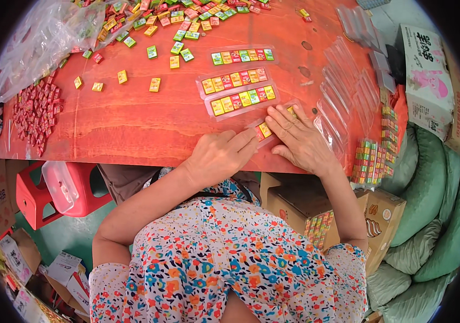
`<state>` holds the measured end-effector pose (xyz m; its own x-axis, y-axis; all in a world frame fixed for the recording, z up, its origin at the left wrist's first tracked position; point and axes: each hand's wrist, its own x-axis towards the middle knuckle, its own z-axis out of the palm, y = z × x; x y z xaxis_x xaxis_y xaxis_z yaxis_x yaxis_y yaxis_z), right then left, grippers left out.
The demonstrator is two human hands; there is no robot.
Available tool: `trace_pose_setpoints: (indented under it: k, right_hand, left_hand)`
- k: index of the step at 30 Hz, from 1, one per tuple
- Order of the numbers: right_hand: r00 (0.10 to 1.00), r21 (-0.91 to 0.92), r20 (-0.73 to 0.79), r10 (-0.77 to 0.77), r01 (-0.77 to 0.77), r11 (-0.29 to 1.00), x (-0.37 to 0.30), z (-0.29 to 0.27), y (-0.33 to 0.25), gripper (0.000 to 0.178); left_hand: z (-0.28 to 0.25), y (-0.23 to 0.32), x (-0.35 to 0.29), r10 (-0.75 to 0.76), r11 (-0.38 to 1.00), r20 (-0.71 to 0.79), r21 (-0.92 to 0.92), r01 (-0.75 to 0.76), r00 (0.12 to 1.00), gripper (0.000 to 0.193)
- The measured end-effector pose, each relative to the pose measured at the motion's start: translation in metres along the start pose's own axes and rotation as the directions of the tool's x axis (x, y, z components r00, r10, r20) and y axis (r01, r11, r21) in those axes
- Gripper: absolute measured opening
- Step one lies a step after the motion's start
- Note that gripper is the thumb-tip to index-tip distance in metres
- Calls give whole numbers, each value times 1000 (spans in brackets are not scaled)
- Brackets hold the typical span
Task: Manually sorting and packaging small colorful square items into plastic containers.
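Observation:
At the table's near edge lies a clear plastic tray holding small boxes, yellow and red ones showing; my right hand covers most of it. My right hand rests flat across the tray, fingers stretched out. From the other side my left hand grips the tray's left end, its fingers bent and pressed together. Just beyond are three filled trays, each with a row of small coloured boxes: a near tray, a middle tray and a far tray.
Loose small boxes are scattered across the far table. A heap of red pieces and a plastic bag lie left. Empty clear trays overlap at right, near stacked filled packs. A red stool stands below.

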<state>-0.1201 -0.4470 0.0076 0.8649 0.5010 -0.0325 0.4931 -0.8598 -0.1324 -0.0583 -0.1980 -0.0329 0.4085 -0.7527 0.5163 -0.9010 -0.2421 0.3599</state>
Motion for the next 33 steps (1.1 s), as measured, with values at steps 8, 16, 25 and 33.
trace_pose_setpoints:
  k: [8, 16, 25, 33]
  right_hand:
    - [996, 33, -57, 74, -72, 997, 14, 5, -10, 69]
    - [991, 54, -99, 93, -88, 995, 17, 10, -11, 70]
    - [990, 43, -114, 87, -82, 996, 18, 12, -11, 70]
    - [984, 123, -130, 119, -103, 987, 16, 12, -10, 68]
  left_hand:
    - [-8, -14, 2, -14, 995, -75, -97, 7, 997, 23]
    - [-22, -22, 15, -135, 977, 123, -148, 153, 983, 18]
    - [-13, -6, 17, -110, 992, 77, -61, 115, 991, 17]
    - [-12, -8, 10, -85, 995, -40, -57, 82, 996, 20]
